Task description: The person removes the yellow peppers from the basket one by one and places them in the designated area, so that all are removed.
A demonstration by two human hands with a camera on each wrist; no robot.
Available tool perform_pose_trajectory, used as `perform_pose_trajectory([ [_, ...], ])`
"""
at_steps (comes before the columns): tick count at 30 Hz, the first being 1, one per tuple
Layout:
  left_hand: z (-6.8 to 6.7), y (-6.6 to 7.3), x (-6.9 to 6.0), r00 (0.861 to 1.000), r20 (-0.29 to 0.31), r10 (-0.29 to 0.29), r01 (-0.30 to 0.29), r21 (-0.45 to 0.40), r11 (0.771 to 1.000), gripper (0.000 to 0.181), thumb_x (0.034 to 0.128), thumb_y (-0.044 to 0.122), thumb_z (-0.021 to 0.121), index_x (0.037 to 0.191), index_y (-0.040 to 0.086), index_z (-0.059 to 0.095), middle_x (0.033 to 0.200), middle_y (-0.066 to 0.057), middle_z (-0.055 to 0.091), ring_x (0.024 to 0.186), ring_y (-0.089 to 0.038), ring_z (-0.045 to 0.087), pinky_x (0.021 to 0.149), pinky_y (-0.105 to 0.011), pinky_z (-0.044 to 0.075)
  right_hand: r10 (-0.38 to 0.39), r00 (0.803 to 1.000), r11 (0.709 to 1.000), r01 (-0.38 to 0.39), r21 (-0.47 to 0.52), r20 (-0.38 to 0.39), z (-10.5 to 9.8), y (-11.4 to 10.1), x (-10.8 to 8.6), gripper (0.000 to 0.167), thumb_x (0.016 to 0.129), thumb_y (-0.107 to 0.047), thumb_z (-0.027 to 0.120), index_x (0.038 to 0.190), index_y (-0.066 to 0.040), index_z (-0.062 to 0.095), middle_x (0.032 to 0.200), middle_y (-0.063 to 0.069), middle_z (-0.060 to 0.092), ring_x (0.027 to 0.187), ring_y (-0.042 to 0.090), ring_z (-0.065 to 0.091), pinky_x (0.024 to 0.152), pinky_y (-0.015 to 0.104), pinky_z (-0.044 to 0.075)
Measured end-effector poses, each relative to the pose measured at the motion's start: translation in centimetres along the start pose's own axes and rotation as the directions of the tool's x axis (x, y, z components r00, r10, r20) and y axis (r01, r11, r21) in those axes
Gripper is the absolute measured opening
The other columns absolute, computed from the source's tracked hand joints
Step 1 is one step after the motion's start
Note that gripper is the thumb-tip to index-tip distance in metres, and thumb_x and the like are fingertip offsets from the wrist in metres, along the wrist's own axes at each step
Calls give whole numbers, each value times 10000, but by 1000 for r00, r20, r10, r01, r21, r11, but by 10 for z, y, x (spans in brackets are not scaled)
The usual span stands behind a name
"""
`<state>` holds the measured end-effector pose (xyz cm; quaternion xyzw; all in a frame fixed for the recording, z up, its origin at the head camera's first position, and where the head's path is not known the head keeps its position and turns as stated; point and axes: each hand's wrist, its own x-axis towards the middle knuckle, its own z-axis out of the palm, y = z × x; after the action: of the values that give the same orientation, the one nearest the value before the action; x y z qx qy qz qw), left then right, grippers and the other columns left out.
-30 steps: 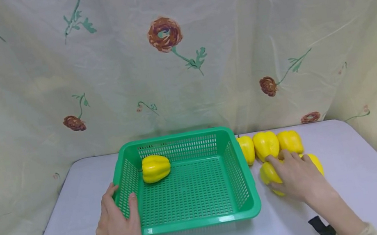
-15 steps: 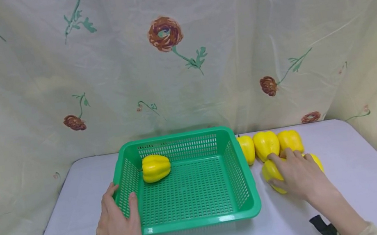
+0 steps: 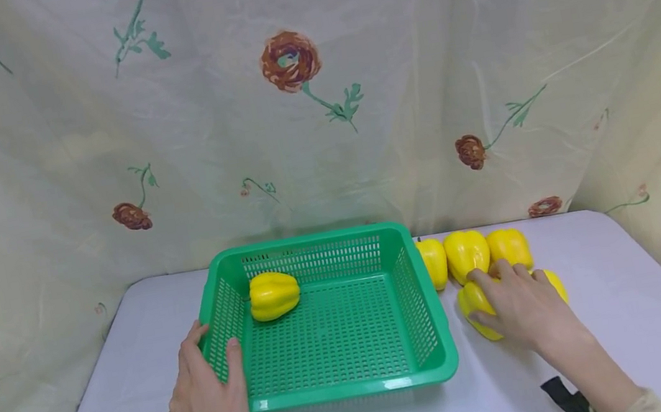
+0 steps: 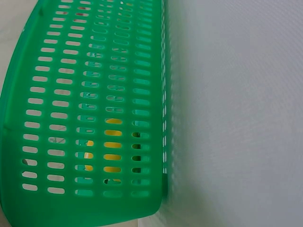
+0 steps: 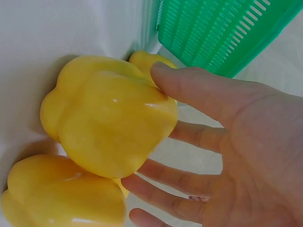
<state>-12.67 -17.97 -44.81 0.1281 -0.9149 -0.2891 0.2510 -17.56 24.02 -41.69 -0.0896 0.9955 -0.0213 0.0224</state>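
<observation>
In the head view, my left hand grips the left rim of a green plastic basket, with the thumb on the inner side. A yellow bell pepper lies on its side in the basket's back left part. To the right of the basket, my right hand holds another yellow bell pepper between thumb and fingers. In the right wrist view, the thumb presses the top of that bell pepper, and the other fingers reach behind it. The left wrist view shows the basket's slotted wall, with no hand visible.
Three yellow bell peppers, one of them the middle one, stand in a row behind my right hand. One more bell pepper is partly hidden by that hand. A black strip lies by the right wrist. A flowered curtain hangs behind the table.
The right hand has shifted very slightly to the right, and the bell pepper in it has turned a little. The left hand and the basket stay in place.
</observation>
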Motion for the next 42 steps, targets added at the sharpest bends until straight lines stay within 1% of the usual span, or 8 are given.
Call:
perform_pose_trajectory([
  [12,0,0,0,1000,1,-4,4,7,1000,532,1062,396,613,1484,81,531,1611,-123,583,854,-426,740,562,-380,457,-15,1000,999,14,-37,-19,-2,-2,0,608,882,-391,882,1366,-100,656,1192,254,667,971,406,607,864,641,511],
  [18,0,0,-1,1000,0,-7,7,12,1000,533,1066,393,606,1486,75,524,1612,-132,580,818,-410,732,549,-360,444,-38,997,997,33,-68,-60,-13,-7,-2,647,887,-407,877,1414,-111,646,1318,277,651,1118,475,628,905,668,521],
  [21,0,-1,-1,1000,0,-9,9,18,1000,533,1066,389,606,1487,73,522,1611,-133,580,794,-396,721,544,-346,433,-48,995,997,43,-61,-83,-19,-10,-3,638,900,-389,867,1433,-124,637,1370,284,640,1198,503,619,925,685,517],
  [28,0,0,0,1000,17,-15,15,28,1000,537,1070,407,598,1489,80,520,1619,-126,574,785,-381,715,551,-341,432,-80,984,996,72,-56,-158,-33,-19,-4,526,982,-391,788,1423,-146,639,1402,262,648,1239,500,629,958,695,528],
  [33,-1,0,2,1000,24,-13,13,21,1000,531,1068,395,603,1485,74,526,1618,-140,575,827,-420,731,548,-352,431,-92,984,996,88,-31,-152,-40,-24,-3,522,1032,-455,706,1458,-165,625,1442,250,633,1289,500,611,1010,719,500],
  [35,-2,0,2,1000,27,-15,15,18,1000,530,1069,392,603,1485,74,526,1620,-144,572,881,-450,742,559,-370,447,-114,983,993,116,7,-142,-41,-26,-2,523,1046,-462,682,1480,-177,615,1474,232,620,1330,490,595,1044,730,481],
  [37,-2,0,2,999,30,-19,19,18,1000,529,1070,393,604,1487,79,523,1625,-142,568,928,-460,747,576,-388,466,-159,978,984,168,52,-138,-42,-29,-2,522,1050,-448,678,1498,-190,605,1503,203,609,1382,462,574,1074,746,458],
  [42,-1,0,1,999,28,-23,22,13,1000,529,1075,399,593,1490,79,521,1628,-140,565,980,-473,750,597,-409,489,-285,946,945,304,120,-152,-43,-38,-1,543,1039,-425,704,1532,-231,584,1504,145,609,1383,379,587,1074,735,471],
])
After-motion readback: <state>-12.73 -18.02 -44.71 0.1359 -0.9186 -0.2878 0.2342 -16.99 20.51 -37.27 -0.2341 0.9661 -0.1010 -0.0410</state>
